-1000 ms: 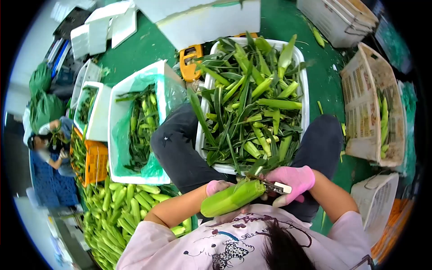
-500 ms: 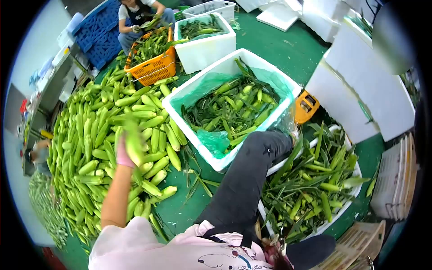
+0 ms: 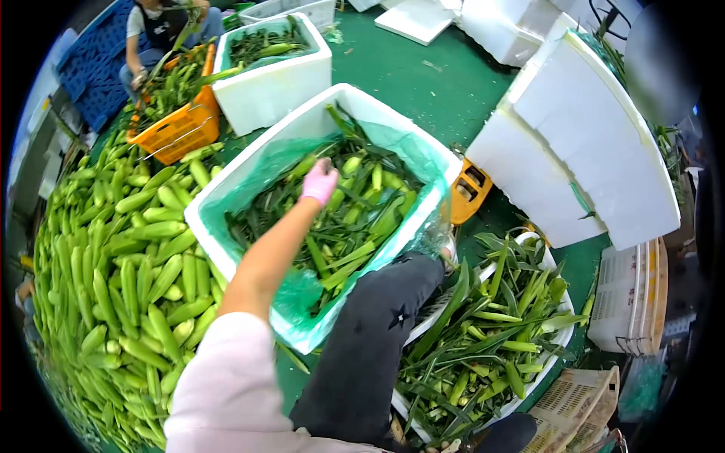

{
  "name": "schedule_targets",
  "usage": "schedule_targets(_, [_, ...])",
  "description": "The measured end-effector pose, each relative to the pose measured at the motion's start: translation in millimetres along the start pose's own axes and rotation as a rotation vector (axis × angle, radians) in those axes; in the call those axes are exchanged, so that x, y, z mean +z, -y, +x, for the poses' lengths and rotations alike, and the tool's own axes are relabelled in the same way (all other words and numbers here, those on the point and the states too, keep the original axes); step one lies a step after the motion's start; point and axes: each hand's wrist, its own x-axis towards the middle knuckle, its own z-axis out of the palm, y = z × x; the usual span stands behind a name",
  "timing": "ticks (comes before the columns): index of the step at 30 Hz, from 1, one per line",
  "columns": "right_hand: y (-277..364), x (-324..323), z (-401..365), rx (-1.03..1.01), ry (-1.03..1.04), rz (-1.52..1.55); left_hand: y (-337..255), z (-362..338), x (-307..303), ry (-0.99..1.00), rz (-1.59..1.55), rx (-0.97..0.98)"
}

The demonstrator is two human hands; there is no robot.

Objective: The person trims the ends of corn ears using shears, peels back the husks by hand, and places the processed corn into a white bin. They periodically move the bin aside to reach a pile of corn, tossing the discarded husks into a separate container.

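My left hand (image 3: pixel 321 183), in a pink glove with bare fingertips, reaches into the white foam box (image 3: pixel 211 202) lined with green plastic. Its fingers are curled down among the ears of corn in husk (image 3: pixel 351 166) and long loose leaves; whatever they grip is hidden under the hand. To the left of my arm lies a large heap of trimmed green corn ears (image 3: pixel 143 279). My right hand does not show.
A white tub (image 3: pixel 563 332) of corn and leaves stands by my leg. Beyond are an orange crate (image 3: pixel 181 136), another foam box (image 3: pixel 276 87) and a seated person (image 3: pixel 162 38). Foam boards (image 3: pixel 581 136) stand at right, above stacked crates (image 3: pixel 627 294).
My left hand has left the heap, where it held a corn ear, and moved right into the foam box. That ear is no longer in it. The view has shifted right.
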Motion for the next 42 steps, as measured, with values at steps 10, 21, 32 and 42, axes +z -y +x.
schedule_targets(10, [-0.8, -7.7, -5.6, 0.101, -0.039, 0.050, 0.0, -20.3, 27.7, 0.553, -0.348, -0.672])
schedule_targets(21, [59.8, -11.5, -28.4, -0.655, 0.207, 0.152, -297.2, -193.5, -26.3, 1.015, -0.664, 0.288])
schedule_targets(32, [65.8, -120.8, -104.1, -1.079, -0.391, -0.196, -347.0, -406.8, 92.2, 1.298, -0.385, 0.116])
schedule_targets(42, [57.2, -166.8, -65.4, -1.131, -0.122, -0.682, -315.9, -441.7, 72.0, 1.799, -0.447, -0.405])
